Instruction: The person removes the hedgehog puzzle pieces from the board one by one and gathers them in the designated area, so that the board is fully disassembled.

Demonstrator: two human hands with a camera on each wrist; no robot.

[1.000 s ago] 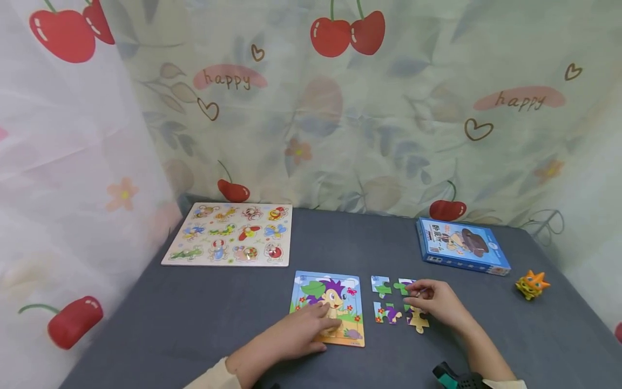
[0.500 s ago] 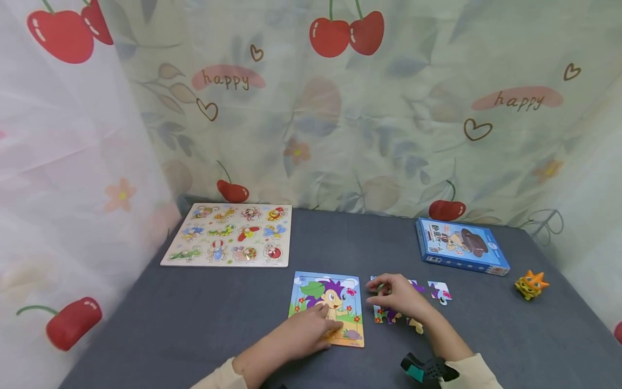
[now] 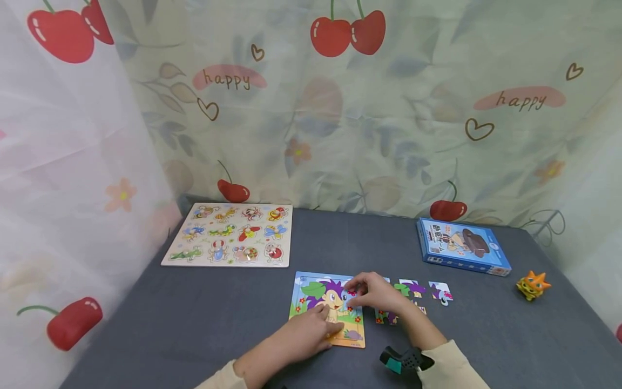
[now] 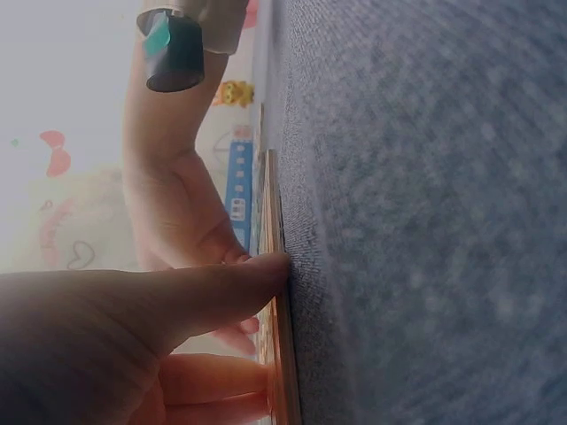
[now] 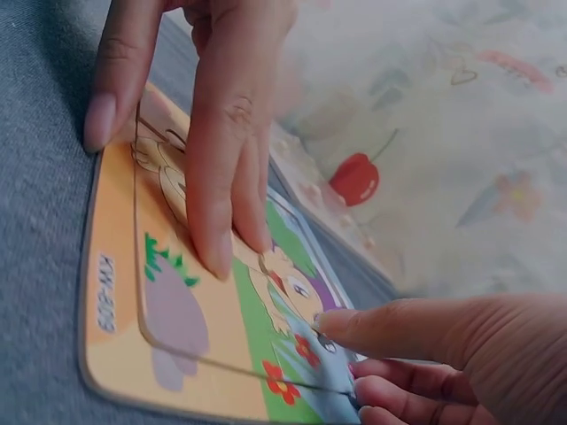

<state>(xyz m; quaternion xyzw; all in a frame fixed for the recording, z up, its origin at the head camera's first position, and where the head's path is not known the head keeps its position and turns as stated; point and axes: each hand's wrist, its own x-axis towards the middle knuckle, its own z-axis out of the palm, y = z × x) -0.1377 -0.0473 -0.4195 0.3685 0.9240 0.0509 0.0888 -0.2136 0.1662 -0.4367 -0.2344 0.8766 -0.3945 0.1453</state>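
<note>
Low in the head view, the left hand (image 3: 311,329) partly hides the puzzle board (image 3: 335,294), the right forearm (image 3: 424,327) loose pieces (image 3: 381,317).

The tablecloth (image 4: 434,221) is matt, coarse-woven cloth. The puzzle board (image 5: 226,329) has a bare wood edge and a smooth printed face with a soft sheen. The box (image 3: 457,248) is smooth printed card, the curtain (image 3: 359,116) thin, lightly wrinkled cloth. The toy (image 3: 532,286), small in view, is perhaps glossy plastic.

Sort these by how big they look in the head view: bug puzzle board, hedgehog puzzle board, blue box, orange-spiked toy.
1. Bug puzzle board
2. Hedgehog puzzle board and blue box: unsure; the left hand and right hand partly cover the former, which is also nearer.
3. Orange-spiked toy, clearly smallest.
</note>
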